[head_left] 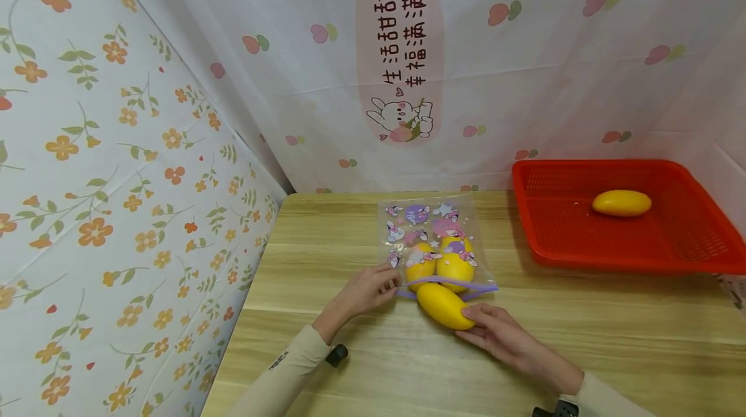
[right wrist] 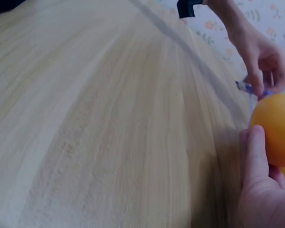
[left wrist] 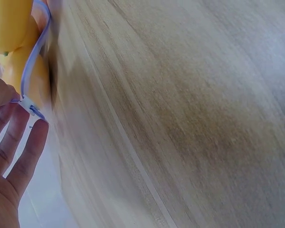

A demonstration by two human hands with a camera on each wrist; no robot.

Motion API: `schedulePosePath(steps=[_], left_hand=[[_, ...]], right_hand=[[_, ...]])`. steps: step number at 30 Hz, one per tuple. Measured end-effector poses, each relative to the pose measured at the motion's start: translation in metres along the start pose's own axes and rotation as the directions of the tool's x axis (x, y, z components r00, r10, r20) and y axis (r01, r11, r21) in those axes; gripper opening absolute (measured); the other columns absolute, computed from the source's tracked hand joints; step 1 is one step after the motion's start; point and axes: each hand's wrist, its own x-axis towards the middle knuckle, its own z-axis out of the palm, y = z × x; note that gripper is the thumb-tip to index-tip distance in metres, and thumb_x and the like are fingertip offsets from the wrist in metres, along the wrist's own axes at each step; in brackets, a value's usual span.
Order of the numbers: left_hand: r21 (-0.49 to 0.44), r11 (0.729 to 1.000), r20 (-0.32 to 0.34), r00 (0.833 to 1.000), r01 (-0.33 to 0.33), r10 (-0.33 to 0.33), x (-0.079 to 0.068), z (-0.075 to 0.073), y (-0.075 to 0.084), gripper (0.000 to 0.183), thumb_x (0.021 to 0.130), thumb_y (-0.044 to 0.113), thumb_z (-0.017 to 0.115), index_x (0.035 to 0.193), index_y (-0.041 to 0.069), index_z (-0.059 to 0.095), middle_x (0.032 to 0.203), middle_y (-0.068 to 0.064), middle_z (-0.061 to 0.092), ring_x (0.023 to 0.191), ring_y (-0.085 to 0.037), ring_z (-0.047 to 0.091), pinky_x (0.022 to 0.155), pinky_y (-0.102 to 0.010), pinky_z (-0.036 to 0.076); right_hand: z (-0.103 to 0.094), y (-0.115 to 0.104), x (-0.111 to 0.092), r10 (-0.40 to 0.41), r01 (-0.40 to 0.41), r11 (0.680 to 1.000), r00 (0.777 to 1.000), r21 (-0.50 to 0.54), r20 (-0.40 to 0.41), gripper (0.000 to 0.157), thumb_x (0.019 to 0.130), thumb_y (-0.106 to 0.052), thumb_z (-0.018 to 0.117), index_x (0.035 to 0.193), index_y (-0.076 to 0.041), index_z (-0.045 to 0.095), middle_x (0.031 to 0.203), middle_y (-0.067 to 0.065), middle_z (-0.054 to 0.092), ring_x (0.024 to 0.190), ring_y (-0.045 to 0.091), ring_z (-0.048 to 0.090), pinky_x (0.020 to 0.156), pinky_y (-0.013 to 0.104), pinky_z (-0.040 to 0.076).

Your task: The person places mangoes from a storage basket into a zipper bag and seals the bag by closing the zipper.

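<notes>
A clear zip bag (head_left: 428,210) printed with cartoon figures lies on the table, its purple-edged mouth facing me and spread apart. Two yellow mangoes (head_left: 456,266) sit inside it. My left hand (head_left: 364,289) pinches the left corner of the mouth, beside the white zip slider (left wrist: 30,105). A third mango (head_left: 444,306) is in my right hand (head_left: 502,337), gripped by its right end between thumb and fingers. Its far end is at the bag's mouth. In the right wrist view that mango (right wrist: 278,130) partly covers the bag.
At the right rear stands a red plastic basket (head_left: 527,236) with one more mango (head_left: 621,203) in it. The wooden table (head_left: 315,236) meets a patterned curtain (head_left: 326,80) at the back and a flowered one (head_left: 146,210) on the left.
</notes>
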Motion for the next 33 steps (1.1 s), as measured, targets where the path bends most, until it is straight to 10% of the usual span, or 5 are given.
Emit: schedulePosePath(steps=[14,33], left_hand=[[0.002,1.0,-0.01,1.0,-0.012,0.012,0.002,0.0,0.001,0.013,0.093,0.004,0.073,0.101,0.012,0.065,0.099,0.001,0.065,0.082,-0.006,0.064,0.07,-0.011,0.049],[-0.03,1.0,-0.009,1.0,0.008,-0.009,0.002,0.0,0.001,0.011,0.094,0.005,0.072,0.103,0.01,0.067,0.101,0.001,0.064,0.085,-0.008,0.064,0.073,-0.013,0.05]], right_hand=[[0.015,0.007,0.012,-0.027,0.027,1.0,1.0,-0.004,0.004,0.05,0.104,-0.016,0.06,0.135,0.015,0.035,0.133,0.025,0.048,0.116,0.032,0.06,0.107,0.048,0.04],[0.035,0.014,0.029,-0.085,0.089,0.996,0.978,0.011,-0.192,0.055,0.103,-0.017,0.062,0.139,0.016,0.036,0.137,0.028,0.04,0.11,0.031,0.063,0.102,0.044,0.046]])
